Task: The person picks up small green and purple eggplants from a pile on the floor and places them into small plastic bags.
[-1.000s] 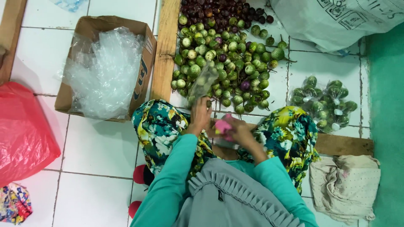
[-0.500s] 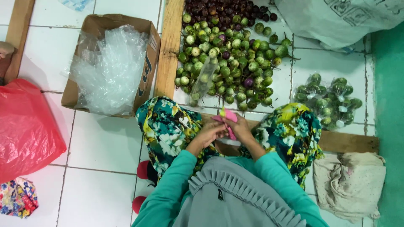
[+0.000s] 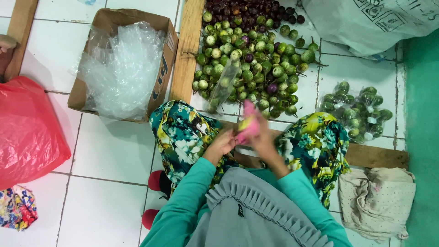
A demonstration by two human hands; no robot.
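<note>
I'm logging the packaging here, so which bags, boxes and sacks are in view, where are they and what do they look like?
Cardboard box: upper left, brown, open, stuffed with clear plastic bags.
Red plastic bag: left edge, bulging.
Grey-white sack: top right, dark print.
Clear bagged eggplants: right, knotted, green.
Pink item: in both hands, blurred.

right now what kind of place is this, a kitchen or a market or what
Most likely a produce sorting or packing spot on a tiled floor: a heap of small green and purple eggplants, filled clear bags of them, and a cardboard box of empty plastic bags beside the seated person.
</note>
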